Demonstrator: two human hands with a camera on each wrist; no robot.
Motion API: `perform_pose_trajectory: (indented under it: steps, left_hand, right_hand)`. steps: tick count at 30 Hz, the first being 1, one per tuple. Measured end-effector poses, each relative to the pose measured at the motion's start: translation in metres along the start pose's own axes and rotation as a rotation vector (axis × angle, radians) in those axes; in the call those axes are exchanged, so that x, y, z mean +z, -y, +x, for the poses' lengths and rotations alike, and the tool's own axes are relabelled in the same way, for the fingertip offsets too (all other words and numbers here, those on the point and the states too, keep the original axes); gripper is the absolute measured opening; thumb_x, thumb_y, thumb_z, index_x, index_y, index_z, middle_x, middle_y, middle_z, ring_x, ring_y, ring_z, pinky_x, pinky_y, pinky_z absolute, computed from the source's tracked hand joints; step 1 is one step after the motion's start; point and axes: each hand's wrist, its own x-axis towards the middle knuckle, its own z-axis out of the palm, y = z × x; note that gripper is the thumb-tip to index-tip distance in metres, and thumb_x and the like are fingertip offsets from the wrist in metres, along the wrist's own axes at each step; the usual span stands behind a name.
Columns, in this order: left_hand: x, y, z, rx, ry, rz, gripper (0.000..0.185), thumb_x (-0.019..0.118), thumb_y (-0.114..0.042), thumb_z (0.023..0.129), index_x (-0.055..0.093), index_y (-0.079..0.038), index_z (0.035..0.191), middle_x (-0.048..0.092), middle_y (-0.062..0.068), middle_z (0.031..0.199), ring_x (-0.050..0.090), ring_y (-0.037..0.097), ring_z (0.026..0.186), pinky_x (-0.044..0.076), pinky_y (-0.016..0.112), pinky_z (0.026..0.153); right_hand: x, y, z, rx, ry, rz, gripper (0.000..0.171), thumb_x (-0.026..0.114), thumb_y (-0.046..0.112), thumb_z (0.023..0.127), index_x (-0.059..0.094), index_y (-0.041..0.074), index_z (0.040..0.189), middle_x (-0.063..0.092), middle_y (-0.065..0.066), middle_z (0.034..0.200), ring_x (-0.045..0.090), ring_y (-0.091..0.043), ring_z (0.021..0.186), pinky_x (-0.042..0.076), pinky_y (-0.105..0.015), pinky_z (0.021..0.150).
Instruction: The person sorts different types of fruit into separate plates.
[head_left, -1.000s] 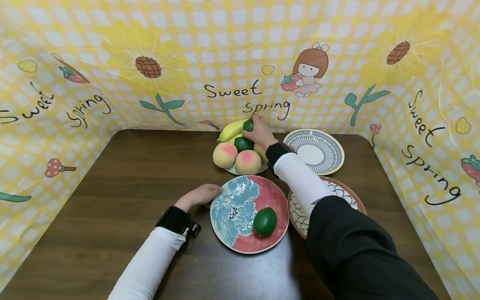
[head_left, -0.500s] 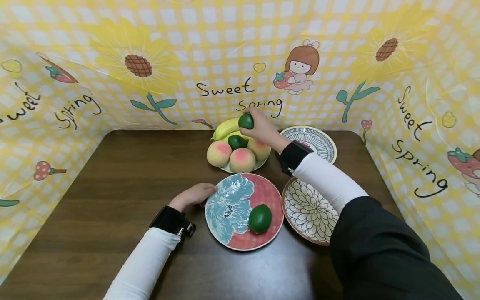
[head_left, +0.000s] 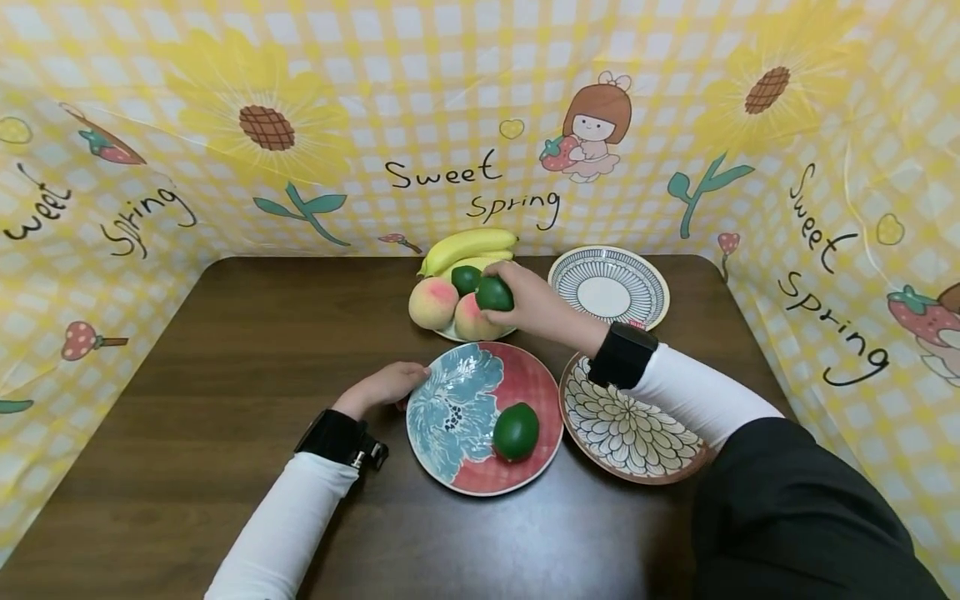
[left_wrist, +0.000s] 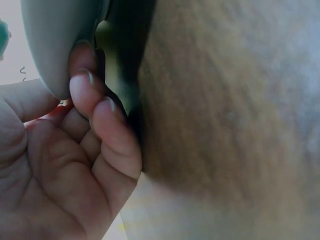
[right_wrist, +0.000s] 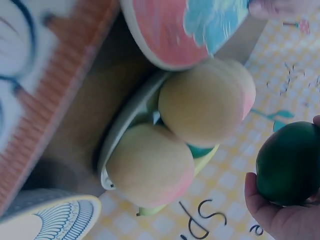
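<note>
My left hand [head_left: 384,387] pinches the left rim of a red plate with a blue flower [head_left: 528,379]. In the left wrist view its thumb and curled fingers [left_wrist: 117,135] lie on either side of the rim. One dark green lime [head_left: 516,432] rests on the plate's red part. My right hand [head_left: 543,304] grips a second lime [head_left: 495,293], held up over the front of the fruit plate [head_left: 448,335]. That plate bears yellow bananas [head_left: 468,244], another lime [head_left: 465,279] and pink-blushed peaches [head_left: 432,303]. In the right wrist view, the held lime [right_wrist: 287,162] is apart from the peaches [right_wrist: 200,102].
A brown-rimmed plate with a petal pattern [head_left: 630,417] stands beside the red plate, under my right forearm. Behind it is a white plate with blue-black lines [head_left: 603,292]. A yellow checked cloth [head_left: 420,108] walls the back and sides of the wooden table [head_left: 187,433].
My right hand has lifted the lime off the bananas and brought it nearer to me, in front of the peaches. The left hand keeps its hold on the plate; the head view has shifted slightly.
</note>
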Motion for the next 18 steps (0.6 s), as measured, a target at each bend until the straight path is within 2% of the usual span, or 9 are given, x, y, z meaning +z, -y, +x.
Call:
perform_pose_trajectory:
  steps: [4, 8, 14, 18]
  left_hand:
    - [-0.001, 0.002, 0.000, 0.009, 0.003, 0.009, 0.038, 0.034, -0.021, 0.112, 0.061, 0.005, 0.113, 0.050, -0.001, 0.069, 0.049, 0.013, 0.062, 0.043, 0.027, 0.061]
    - [-0.003, 0.003, 0.001, 0.010, 0.001, 0.005, 0.038, 0.033, -0.021, 0.112, 0.060, 0.005, 0.114, 0.049, -0.001, 0.069, 0.048, 0.013, 0.062, 0.043, 0.027, 0.061]
    - [-0.002, 0.002, 0.001, -0.004, -0.003, 0.000, 0.037, 0.034, -0.022, 0.112, 0.060, 0.004, 0.112, 0.049, -0.001, 0.069, 0.048, 0.014, 0.062, 0.043, 0.027, 0.061]
    - [-0.001, 0.002, 0.002, -0.008, 0.003, -0.002, 0.038, 0.034, -0.022, 0.112, 0.060, 0.005, 0.116, 0.050, 0.000, 0.070, 0.049, 0.014, 0.063, 0.044, 0.027, 0.061]
  right_hand:
    - [0.009, 0.003, -0.016, -0.070, 0.063, -0.031, 0.049, 0.079, 0.020, 0.087, 0.059, 0.000, 0.128, 0.065, -0.014, 0.119, 0.061, -0.024, 0.103, 0.054, -0.039, 0.091]
    - [0.024, 0.002, -0.029, -0.106, 0.142, -0.071, 0.053, 0.083, 0.024, 0.085, 0.059, 0.002, 0.127, 0.067, -0.013, 0.117, 0.063, -0.023, 0.104, 0.055, -0.038, 0.092]
    - [0.042, -0.002, -0.042, -0.072, 0.315, -0.127, 0.052, 0.083, 0.029, 0.085, 0.060, 0.007, 0.126, 0.068, -0.009, 0.116, 0.063, -0.021, 0.104, 0.053, -0.036, 0.094]
    - [0.047, -0.005, -0.048, -0.042, 0.394, -0.160, 0.052, 0.082, 0.032, 0.086, 0.059, 0.009, 0.127, 0.066, -0.010, 0.126, 0.063, -0.020, 0.107, 0.052, -0.034, 0.095]
